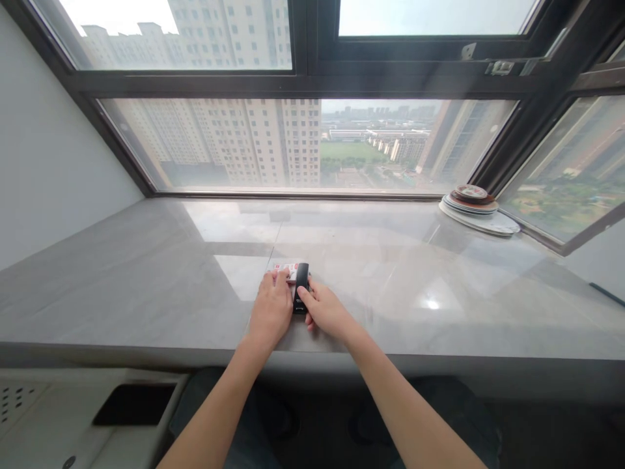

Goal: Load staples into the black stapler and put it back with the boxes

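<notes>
A black stapler (301, 279) points away from me, low over the window ledge. My right hand (326, 310) is closed around its right side, the thumb lying on top. My left hand (271, 303) is closed over some small white papers with red print (284, 266), which reach up to the stapler's front end on its left side. The fingers of the left hand hide most of the papers. I cannot tell how many sheets there are, or whether the stapler's jaw is around their edge.
The grey, glossy stone ledge (156, 286) runs beneath a dark-framed window (307, 85). At the back right corner stands a stack of round plates or coasters (476, 207). A pale cabinet (53, 443) with a black panel (134, 404) is at the lower left.
</notes>
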